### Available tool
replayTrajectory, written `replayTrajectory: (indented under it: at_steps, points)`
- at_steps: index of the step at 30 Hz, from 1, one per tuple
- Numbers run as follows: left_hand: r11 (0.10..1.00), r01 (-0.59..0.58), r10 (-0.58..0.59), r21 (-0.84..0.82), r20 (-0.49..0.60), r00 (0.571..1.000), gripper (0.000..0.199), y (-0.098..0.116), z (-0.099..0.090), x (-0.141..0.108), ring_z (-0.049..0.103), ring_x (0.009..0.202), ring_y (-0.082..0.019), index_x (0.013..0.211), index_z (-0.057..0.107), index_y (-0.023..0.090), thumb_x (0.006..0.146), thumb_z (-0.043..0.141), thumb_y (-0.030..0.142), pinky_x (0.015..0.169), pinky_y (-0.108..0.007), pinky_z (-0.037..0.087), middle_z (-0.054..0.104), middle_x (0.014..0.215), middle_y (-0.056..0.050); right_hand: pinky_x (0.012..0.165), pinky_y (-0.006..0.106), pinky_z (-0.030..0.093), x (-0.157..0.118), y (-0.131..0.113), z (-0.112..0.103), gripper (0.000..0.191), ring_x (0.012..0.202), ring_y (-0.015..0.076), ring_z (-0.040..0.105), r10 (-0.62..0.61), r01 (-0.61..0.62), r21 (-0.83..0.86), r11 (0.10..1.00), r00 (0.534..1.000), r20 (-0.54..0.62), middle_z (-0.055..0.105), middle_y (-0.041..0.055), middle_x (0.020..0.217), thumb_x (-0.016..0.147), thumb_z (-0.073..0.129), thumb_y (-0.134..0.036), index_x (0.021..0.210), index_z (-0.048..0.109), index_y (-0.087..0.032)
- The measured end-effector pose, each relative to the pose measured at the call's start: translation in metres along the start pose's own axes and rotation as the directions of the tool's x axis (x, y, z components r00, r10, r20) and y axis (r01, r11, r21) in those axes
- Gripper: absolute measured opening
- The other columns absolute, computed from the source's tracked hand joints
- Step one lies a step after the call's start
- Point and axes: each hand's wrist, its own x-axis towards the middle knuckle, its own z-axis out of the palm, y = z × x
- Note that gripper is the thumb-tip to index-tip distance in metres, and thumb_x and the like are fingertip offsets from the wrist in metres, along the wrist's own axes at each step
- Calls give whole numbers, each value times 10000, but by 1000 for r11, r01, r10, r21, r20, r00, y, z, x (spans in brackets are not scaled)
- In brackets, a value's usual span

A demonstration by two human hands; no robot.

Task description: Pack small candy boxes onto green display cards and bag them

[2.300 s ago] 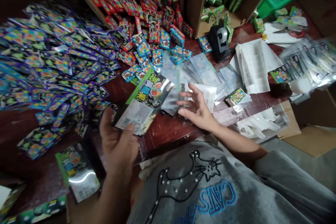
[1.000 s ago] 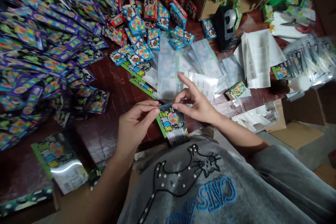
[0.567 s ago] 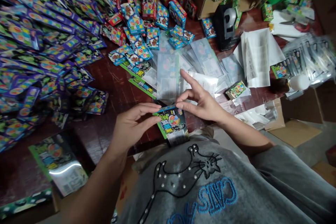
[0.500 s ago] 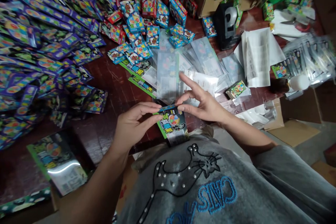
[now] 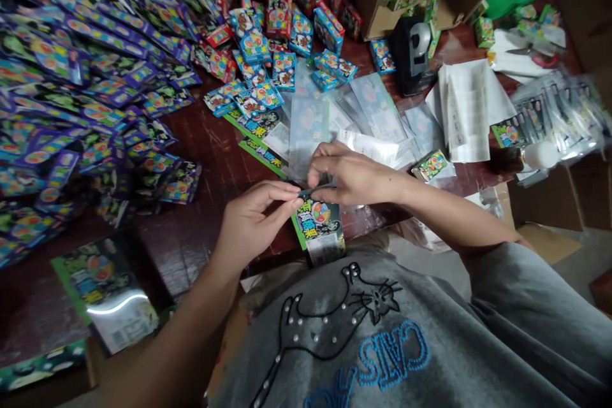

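My left hand [image 5: 255, 213] pinches a small flat box [image 5: 305, 193] between thumb and fingertips; only its narrow dark-blue edge shows. At the box's other end is my right hand [image 5: 347, 175], its fingers curled and its thumb against that end. Just below the fingertips lies a printed packet [image 5: 318, 220] with a green edge and a colourful wheel picture, close to the grey shirt. Beyond the hands, clear plastic sleeves [image 5: 308, 118] and green-edged cards [image 5: 261, 156] overlap on the dark red table [image 5: 215, 159].
Purple packets [image 5: 95, 89] are heaped at left, with red boxes [image 5: 280, 6] and blue boxes [image 5: 248, 35] at the back. A black tape dispenser [image 5: 411, 54], white label sheets [image 5: 463, 111], a white-capped bottle [image 5: 540, 156] and a green-box carton [image 5: 375, 13] stand right. Another packet [image 5: 105, 287] lies lower left.
My right hand's raised index finger has curled in, and the hand has turned over the box's end. The left hand keeps its pinch, and the box's edge shows less.
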Motion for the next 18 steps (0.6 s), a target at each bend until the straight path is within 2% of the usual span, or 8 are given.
replayTrajectory:
  at_steps: [4,6,8,10,12,14,15,18]
  points:
    - [1000,25,-25,4,-36,999,116,3,-1,-4,789,984,-209,922,805,230,898,838,339,959,-385,645,826,1039,-64,1018,469,522,-7,-6,8,190,1130,296,606,-55,47,-73,996,991,-120,648,111,1189,966,750,-256,1142,701,-207]
    - [999,36,-37,-23,-48,998,121,5,0,-13,792,1018,-220,954,795,223,931,809,341,997,-404,639,824,1076,-80,994,468,534,-10,-7,9,95,1096,286,645,-114,101,-114,988,986,-121,689,100,1148,1022,692,-292,1083,734,-233]
    - [998,46,-48,-48,-51,998,169,5,4,-28,783,1133,-245,1101,778,231,979,756,345,1053,-440,627,808,1219,-109,957,459,562,-5,-4,12,163,1054,273,703,-131,123,-110,986,989,-68,749,92,1134,1066,626,-320,1132,763,-262]
    - [998,67,-68,-8,-89,994,461,5,11,-46,691,1370,-301,1416,662,279,978,764,382,1142,-510,587,678,1520,-153,924,453,597,14,-4,20,236,1035,267,755,-112,111,-61,992,994,-11,798,84,1182,1079,594,-340,1241,757,-284]
    - [984,124,-95,129,-206,974,973,5,17,-64,449,1608,-394,1676,379,318,861,887,476,1243,-606,492,382,1771,-198,915,447,619,43,-15,34,247,1020,262,787,-80,80,0,997,997,1,823,68,1199,1076,590,-349,1253,750,-284]
    - [926,231,-109,298,-376,920,1364,4,12,-80,219,1693,-481,1753,156,273,707,985,554,1311,-692,358,165,1830,-254,939,432,623,77,-38,56,214,1021,252,801,-47,48,56,997,999,-19,833,51,1184,1073,602,-345,1208,750,-269]
    - [883,293,-100,367,-462,881,1440,3,4,-88,171,1695,-511,1757,112,232,673,999,563,1324,-721,300,140,1820,-284,966,421,619,94,-53,68,207,1042,244,802,-44,46,81,996,999,-18,833,47,1188,1080,599,-338,1202,747,-260]
    - [753,442,-25,487,-650,759,1356,-6,-48,-114,195,1668,-541,1745,147,150,701,954,459,1333,-747,208,229,1757,-319,1088,401,595,132,-89,98,291,1236,236,760,-128,120,157,980,991,45,777,82,1371,1107,588,-324,1360,691,-222]
